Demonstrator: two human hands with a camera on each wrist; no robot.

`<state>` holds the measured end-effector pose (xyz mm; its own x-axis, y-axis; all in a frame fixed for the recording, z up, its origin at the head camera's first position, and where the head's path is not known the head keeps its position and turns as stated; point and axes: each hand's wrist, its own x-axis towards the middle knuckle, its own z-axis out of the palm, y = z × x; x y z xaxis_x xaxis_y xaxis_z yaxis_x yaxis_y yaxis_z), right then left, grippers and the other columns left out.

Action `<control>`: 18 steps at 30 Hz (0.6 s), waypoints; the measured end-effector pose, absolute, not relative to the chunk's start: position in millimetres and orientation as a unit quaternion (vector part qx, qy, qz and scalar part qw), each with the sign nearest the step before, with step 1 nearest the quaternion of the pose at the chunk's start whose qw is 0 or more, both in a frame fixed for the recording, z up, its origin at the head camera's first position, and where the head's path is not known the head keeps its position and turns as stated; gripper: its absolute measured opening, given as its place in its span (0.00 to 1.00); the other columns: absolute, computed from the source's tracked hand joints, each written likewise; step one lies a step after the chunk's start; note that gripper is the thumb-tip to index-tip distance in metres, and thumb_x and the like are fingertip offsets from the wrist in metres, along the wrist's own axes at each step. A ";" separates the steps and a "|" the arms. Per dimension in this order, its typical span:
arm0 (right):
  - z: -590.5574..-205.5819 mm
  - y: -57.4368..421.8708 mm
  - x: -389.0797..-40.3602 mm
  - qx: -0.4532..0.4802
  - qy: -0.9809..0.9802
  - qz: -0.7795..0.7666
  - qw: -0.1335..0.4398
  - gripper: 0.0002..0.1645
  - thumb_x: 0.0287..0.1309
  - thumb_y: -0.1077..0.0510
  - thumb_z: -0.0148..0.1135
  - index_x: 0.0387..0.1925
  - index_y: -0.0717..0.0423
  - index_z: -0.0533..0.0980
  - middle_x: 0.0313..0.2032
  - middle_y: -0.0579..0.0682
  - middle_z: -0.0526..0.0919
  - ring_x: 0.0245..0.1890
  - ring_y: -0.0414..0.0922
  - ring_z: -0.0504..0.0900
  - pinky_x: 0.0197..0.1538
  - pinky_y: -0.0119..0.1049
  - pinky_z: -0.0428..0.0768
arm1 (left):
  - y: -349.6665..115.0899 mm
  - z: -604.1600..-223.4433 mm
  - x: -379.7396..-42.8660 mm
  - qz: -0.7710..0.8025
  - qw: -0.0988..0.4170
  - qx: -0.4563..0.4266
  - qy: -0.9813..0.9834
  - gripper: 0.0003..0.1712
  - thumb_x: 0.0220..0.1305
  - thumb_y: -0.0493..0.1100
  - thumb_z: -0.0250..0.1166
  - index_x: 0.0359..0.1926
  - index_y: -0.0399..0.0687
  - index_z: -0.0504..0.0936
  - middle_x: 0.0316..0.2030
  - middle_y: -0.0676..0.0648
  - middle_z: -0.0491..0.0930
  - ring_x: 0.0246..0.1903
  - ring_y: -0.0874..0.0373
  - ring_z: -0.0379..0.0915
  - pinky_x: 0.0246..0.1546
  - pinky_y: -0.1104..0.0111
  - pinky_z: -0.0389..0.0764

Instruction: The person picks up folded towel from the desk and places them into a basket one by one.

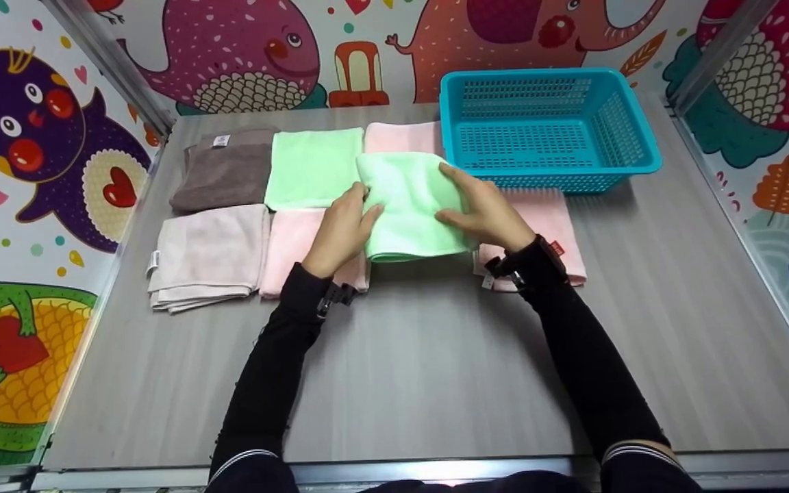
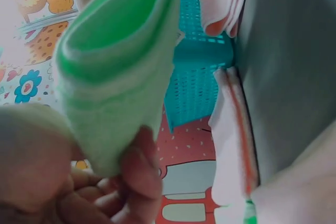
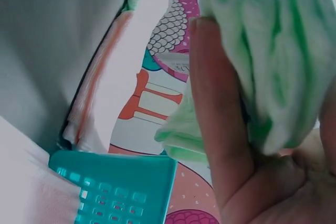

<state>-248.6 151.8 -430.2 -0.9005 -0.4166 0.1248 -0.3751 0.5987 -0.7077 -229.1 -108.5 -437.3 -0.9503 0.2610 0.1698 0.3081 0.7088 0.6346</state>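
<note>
A folded light green towel (image 1: 411, 209) is held up above the table between both hands, its folds bulging open in the left wrist view. My left hand (image 1: 341, 233) pinches its left edge, with the thumb on the near face. On the opposite edge, my right hand (image 1: 494, 213) grips the cloth between thumb and fingers; bunched green fabric (image 3: 278, 56) fills that hand in the right wrist view. Below the left hand lies a folded pink towel (image 1: 290, 250). Another pink towel (image 1: 562, 229) with a red tag lies beneath the right hand and wrist.
A turquoise basket (image 1: 552, 174) stands at the back right, nothing visible inside. Folded towels line the left: brown (image 1: 227, 174), green (image 1: 316, 168), pale grey-pink (image 1: 209, 250). A further pink one (image 1: 405, 137) sits partly hidden behind the held towel. Patterned panels (image 1: 237, 48) enclose the table.
</note>
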 end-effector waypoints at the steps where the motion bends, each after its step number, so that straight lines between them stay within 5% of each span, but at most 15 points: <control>1: -429.9 151.4 -248.3 -0.225 0.891 -0.393 0.022 0.48 0.63 0.57 0.72 0.78 0.63 0.59 0.75 0.61 0.67 0.69 0.53 0.71 0.74 0.51 0.67 | -108.9 -437.0 -228.8 -0.353 0.038 -0.154 -0.922 0.19 0.79 0.43 0.58 0.57 0.29 0.72 0.43 0.34 0.78 0.40 0.46 0.71 0.47 0.52 0.76; 11: -427.7 150.9 -253.9 -0.255 0.878 -0.406 -0.017 0.45 0.66 0.62 0.68 0.78 0.66 0.58 0.76 0.63 0.65 0.76 0.57 0.65 0.78 0.49 0.62 | -105.7 -437.8 -233.5 -0.376 0.054 -0.158 -0.911 0.19 0.79 0.43 0.57 0.58 0.30 0.71 0.46 0.33 0.77 0.41 0.44 0.72 0.47 0.54 0.76; 18: -421.5 173.4 -275.1 -0.250 0.866 -0.433 -0.022 0.44 0.65 0.67 0.65 0.77 0.68 0.57 0.76 0.66 0.62 0.71 0.61 0.69 0.74 0.52 0.69 | -82.1 -424.7 -259.1 -0.372 0.058 -0.179 -0.909 0.24 0.81 0.43 0.54 0.67 0.30 0.69 0.62 0.31 0.75 0.62 0.39 0.74 0.65 0.52 0.74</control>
<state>-275.1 173.4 -421.5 -0.8742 -0.4136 0.2544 -0.4515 0.4996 -0.7393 -259.1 -82.1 -424.7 -0.9289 0.2827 0.2393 0.3693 0.6587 0.6555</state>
